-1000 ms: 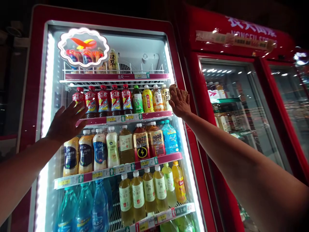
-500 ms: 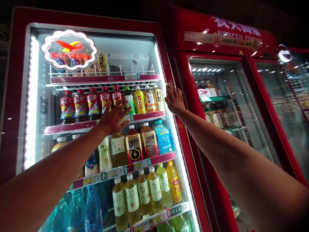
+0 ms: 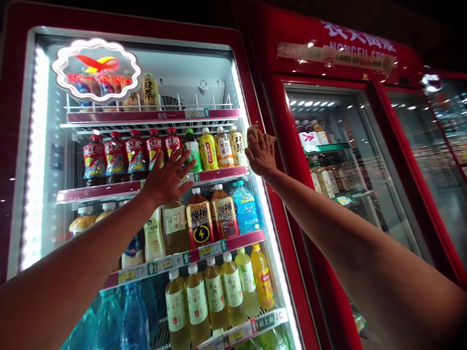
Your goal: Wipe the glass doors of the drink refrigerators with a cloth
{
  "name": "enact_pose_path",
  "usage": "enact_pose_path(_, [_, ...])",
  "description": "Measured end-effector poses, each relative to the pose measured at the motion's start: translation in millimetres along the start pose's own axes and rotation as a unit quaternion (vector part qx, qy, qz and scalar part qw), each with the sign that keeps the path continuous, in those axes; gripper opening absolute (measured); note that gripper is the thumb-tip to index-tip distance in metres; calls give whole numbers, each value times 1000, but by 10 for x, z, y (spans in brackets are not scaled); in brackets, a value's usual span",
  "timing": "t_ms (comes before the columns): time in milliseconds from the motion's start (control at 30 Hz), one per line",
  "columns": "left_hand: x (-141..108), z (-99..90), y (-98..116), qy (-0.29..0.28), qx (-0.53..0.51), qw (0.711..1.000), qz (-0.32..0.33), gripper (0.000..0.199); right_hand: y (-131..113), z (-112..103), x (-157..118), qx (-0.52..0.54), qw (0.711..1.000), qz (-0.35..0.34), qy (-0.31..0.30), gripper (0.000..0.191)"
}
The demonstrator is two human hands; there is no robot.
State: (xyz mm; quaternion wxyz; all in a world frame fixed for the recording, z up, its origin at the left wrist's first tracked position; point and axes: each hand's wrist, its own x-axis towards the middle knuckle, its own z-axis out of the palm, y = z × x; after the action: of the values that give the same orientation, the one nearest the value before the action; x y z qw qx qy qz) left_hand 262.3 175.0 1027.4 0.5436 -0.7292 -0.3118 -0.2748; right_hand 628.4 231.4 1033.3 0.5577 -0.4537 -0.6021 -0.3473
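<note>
Fingers spread, my left hand (image 3: 166, 180) lies against the glass door (image 3: 204, 63) of a lit drinks fridge, in front of the red-capped bottles. It holds nothing. My right hand (image 3: 261, 154) presses a crumpled brown cloth (image 3: 254, 130) against the right edge of the same door, over the red frame (image 3: 242, 53). Part of the cloth sticks out above and beside the fingers; the rest is hidden under the hand. Behind the glass, close to my right hand, stands a pale yellow bottle (image 3: 238, 146).
Shelves (image 3: 153, 115) of bottled drinks fill the fridge, with green-labelled bottles (image 3: 197, 296) low down and blue bottles (image 3: 134, 311) at lower left. A glowing oval sign (image 3: 95, 53) marks the upper left door. To the right stands another red fridge (image 3: 350, 63) with glass doors.
The view has shifted slightly, so the shelves and sign sit a little further left. My right hand remains on the cloth with only a slight movement; my left hand stays spread on the glass.
</note>
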Motion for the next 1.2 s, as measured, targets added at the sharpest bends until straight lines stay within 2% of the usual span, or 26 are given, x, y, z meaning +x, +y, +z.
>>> enact_pose_path(167, [0,8,-6,-6,0,1000,-7,63,131,-1,-373,-38,993,-110,-29,68])
enact_pose_path(233, [-2,14,-4,4,-15,1000,-4,63,225,-27,-465,-38,993,-110,-37,69])
enact_pose_path(300, [-6,17,4,19,-33,999,0,63,264,-32,-435,-30,996,-76,-30,70])
enact_pose_path(467, [-11,12,27,19,-36,999,-13,62,124,21,-267,-34,999,-18,-15,69])
enact_pose_path(633, [-13,5,35,8,-28,999,-17,64,135,-54,-542,-37,991,-119,-44,67])
enact_pose_path(700, [-15,-5,44,4,-27,999,-21,64,168,-80,-600,-40,989,-130,-53,68])
enact_pose_path(767, [-16,-13,52,3,-32,999,-21,64,146,-53,-561,-35,995,-87,-42,69])
enact_pose_path(867, [-17,-8,46,7,-42,999,-17,64,-2,80,-428,-9,999,30,12,70])
enact_pose_path(933, [-19,7,29,10,-40,999,-16,64,-115,167,-406,2,998,53,43,69])
enact_pose_path(1000, [-26,18,13,15,-40,999,-10,64,-169,196,-481,-8,999,12,37,68])
enact_pose_path(1100, [-41,3,13,22,-45,999,2,63,-82,126,-669,-44,995,-81,-22,66])
enact_pose_path(1167, [-50,-27,30,16,-42,999,2,61,33,66,-735,-58,993,-98,-43,66])
enact_pose_path(1200, [-53,-44,41,10,-40,999,1,61,78,53,-738,-62,994,-83,-41,67])
